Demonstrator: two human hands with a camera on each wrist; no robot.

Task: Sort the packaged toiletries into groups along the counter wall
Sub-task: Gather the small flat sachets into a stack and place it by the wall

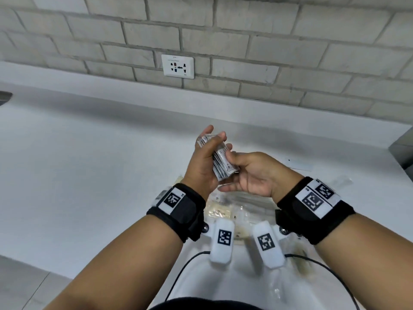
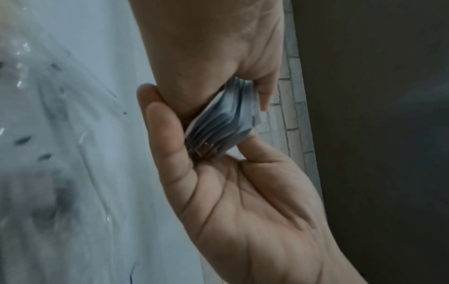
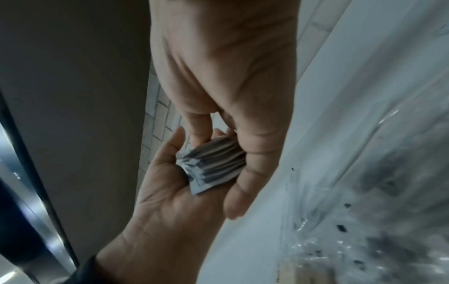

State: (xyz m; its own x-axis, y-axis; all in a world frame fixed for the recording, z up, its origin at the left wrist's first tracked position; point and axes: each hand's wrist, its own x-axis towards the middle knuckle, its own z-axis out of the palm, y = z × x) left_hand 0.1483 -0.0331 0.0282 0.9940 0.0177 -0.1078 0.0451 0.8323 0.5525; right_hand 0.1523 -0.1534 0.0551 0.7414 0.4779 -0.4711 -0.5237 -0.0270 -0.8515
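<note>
A stack of several small white sachets [image 1: 221, 161] is held upright above the counter, between both hands. My left hand [image 1: 210, 142] grips its far end, thumb over the top and fingers behind. My right hand [image 1: 234, 173] pinches the near end, thumb on the front sachet and fingers curled underneath. The left wrist view shows the fanned stack [image 2: 223, 123] squeezed between two hands. In the right wrist view the stack [image 3: 213, 163] lies against a palm with fingers wrapped over it.
A pile of clear-wrapped toiletries [image 1: 237, 204] lies on the white counter [image 1: 89, 153] under my wrists. A flat white packet [image 1: 298, 164] and a clear packet [image 1: 342, 182] lie to the right. A wall socket [image 1: 177, 66] sits in the brick wall. The sink basin [image 1: 223, 278] is nearest me.
</note>
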